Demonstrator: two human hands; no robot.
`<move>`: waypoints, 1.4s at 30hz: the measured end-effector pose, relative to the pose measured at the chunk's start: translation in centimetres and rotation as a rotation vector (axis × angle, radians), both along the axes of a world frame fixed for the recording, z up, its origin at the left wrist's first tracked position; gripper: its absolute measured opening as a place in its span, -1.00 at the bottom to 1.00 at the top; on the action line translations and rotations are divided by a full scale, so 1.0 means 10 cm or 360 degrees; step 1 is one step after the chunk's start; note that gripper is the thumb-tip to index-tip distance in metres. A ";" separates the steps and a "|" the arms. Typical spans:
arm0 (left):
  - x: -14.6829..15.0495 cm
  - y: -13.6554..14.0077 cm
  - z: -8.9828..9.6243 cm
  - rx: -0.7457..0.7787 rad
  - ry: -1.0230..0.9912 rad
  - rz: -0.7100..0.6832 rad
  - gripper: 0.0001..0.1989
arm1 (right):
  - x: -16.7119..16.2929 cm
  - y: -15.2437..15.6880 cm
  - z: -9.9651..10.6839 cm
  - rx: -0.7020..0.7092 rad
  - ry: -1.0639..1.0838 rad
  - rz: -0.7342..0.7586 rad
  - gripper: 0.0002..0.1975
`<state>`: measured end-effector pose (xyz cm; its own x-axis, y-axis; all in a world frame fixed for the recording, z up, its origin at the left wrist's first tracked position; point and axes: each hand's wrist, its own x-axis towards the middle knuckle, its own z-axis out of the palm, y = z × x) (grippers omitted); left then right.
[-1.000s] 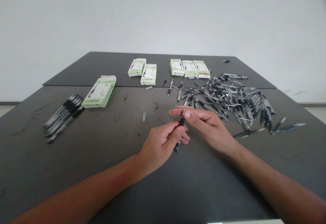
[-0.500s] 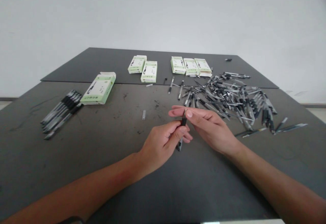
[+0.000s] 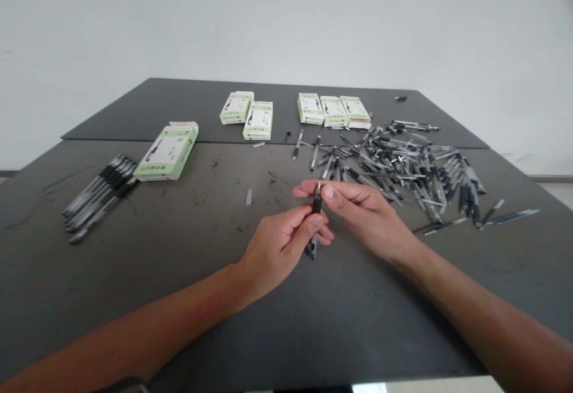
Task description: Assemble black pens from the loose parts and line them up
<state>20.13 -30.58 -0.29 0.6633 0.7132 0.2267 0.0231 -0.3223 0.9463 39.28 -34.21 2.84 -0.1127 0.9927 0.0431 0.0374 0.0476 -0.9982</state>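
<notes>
My left hand [image 3: 280, 247] is closed around a gel pen [image 3: 317, 204] with a clear barrel and a black grip. The pen stands nearly upright, its metal tip at the top. My right hand [image 3: 362, 211] is at that tip, thumb beside it and the long fingers stretched behind it, seeming to pinch the tip lightly. Part of the barrel is hidden by my left fingers. To the right of my hands spreads a heap of loose pens and pen parts [image 3: 403, 163].
At the left lies a row of assembled pens [image 3: 101, 193] beside a green-and-white pen box [image 3: 168, 153]. Several similar boxes [image 3: 258, 120] sit towards the back. A small clear strip [image 3: 249, 197] lies mid-table. A seam crosses the dark table [image 3: 179, 226].
The view has shifted slightly, so everything sits a little further left or higher. My right thumb has slid slightly away from the pen's tip. Both hands remain at the pen.
</notes>
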 end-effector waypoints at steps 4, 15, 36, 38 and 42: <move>0.00 0.00 0.00 0.0031 0.0012 -0.0035 -0.69 | 0.04 0.00 0.00 0.0063 -0.0100 -0.0054 -0.67; -0.01 0.04 0.01 0.0056 0.0067 -0.0028 -0.70 | -0.02 0.02 -0.01 0.0050 0.0101 -0.0254 -0.76; -0.01 0.05 0.02 0.0028 0.0043 -0.0039 -0.68 | -0.02 0.00 0.00 0.0040 0.0025 -0.0181 -0.68; -0.01 0.05 0.01 0.0029 0.0046 -0.0015 -0.66 | -0.01 0.01 -0.01 0.0017 0.0111 -0.0007 -0.62; -0.02 0.04 0.00 0.0025 0.0066 0.0003 -0.65 | 0.00 0.02 0.00 0.0035 0.0078 0.0032 -0.64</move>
<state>19.95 -30.14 -0.27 0.6712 0.7109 0.2100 0.0629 -0.3369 0.9394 39.30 -33.98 2.83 -0.1297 0.9890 0.0707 -0.0127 0.0697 -0.9975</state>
